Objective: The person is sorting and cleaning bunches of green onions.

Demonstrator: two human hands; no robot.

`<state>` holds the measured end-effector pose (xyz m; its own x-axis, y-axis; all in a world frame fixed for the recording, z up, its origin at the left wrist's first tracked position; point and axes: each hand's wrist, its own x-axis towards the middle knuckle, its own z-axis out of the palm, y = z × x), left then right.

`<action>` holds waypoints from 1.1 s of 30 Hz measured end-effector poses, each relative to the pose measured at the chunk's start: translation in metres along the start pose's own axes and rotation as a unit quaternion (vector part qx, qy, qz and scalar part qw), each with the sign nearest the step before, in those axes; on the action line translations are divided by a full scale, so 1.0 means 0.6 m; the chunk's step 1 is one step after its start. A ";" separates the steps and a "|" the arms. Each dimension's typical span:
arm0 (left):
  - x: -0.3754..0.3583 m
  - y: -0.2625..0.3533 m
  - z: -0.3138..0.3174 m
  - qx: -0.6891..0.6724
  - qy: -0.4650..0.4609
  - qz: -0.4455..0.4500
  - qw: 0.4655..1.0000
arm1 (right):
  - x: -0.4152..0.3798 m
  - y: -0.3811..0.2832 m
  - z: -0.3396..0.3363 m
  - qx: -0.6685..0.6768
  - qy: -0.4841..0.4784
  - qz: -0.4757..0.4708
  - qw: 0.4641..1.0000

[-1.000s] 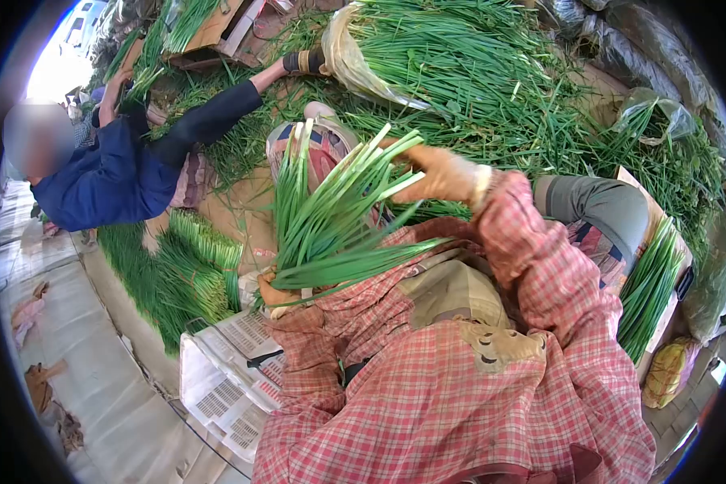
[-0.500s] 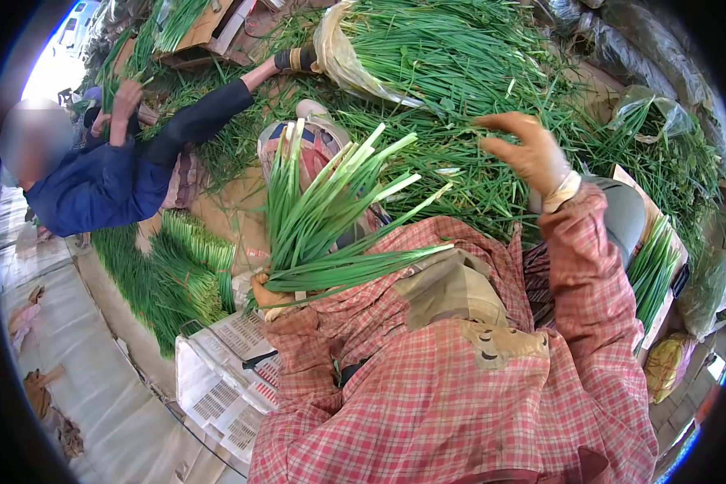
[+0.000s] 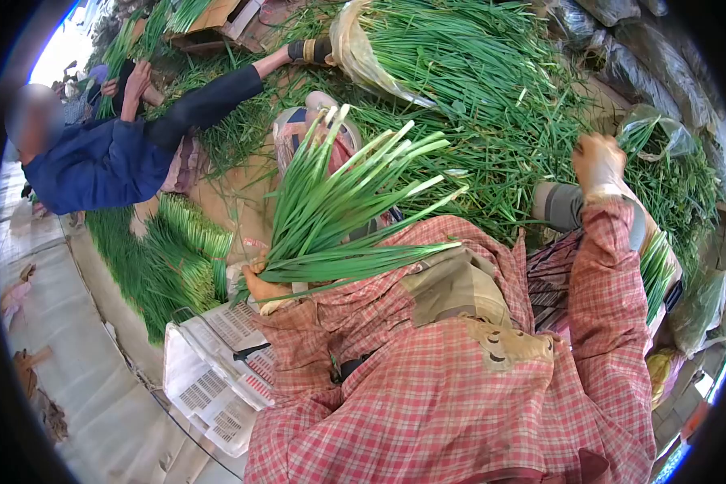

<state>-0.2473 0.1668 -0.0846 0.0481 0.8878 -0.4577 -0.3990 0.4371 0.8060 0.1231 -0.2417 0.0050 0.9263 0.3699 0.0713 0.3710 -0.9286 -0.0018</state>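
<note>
My left hand (image 3: pixel 264 284) is closed around the leafy end of a bunch of chives (image 3: pixel 323 214). The bunch fans up and right across my lap, its pale cut ends pointing away from me. Over on the right, my right hand (image 3: pixel 598 165) is held above my knee, beside the loose pile of chives (image 3: pixel 492 153). Its fingers look curled together and are slightly blurred; whatever they might hold is hidden.
A co-worker in a blue jacket (image 3: pixel 97 173) sits at the left, one leg stretched toward a plastic-wrapped heap of chives (image 3: pixel 452 56). Neat bundles (image 3: pixel 177 258) lie at left, near a white printed box (image 3: pixel 218 379). Plastic bags (image 3: pixel 637 73) line the right.
My right hand has swung right and slightly down, from spread fingers over the pile to curled fingers above my knee. The left hand keeps the bunch nearly still. The co-worker's hands have shifted.
</note>
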 end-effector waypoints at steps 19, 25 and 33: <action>-0.033 0.074 0.057 -0.214 -0.080 -0.076 0.971 | -0.048 -0.133 -0.052 0.532 -0.244 -0.051 0.809; -0.107 0.100 0.149 -0.079 -0.005 0.052 0.995 | -0.058 -0.053 -0.058 -0.018 -0.046 -0.133 0.990; -0.285 0.182 0.290 -0.150 -0.459 0.140 0.864 | -0.210 -0.418 -0.066 0.804 -0.593 0.007 0.043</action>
<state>-0.1399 0.0874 0.1468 0.5624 0.7532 0.3413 -0.7256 0.2516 0.6404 -0.0891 -0.0565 0.0363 -0.0749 0.9964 -0.0398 -0.9886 -0.0794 -0.1283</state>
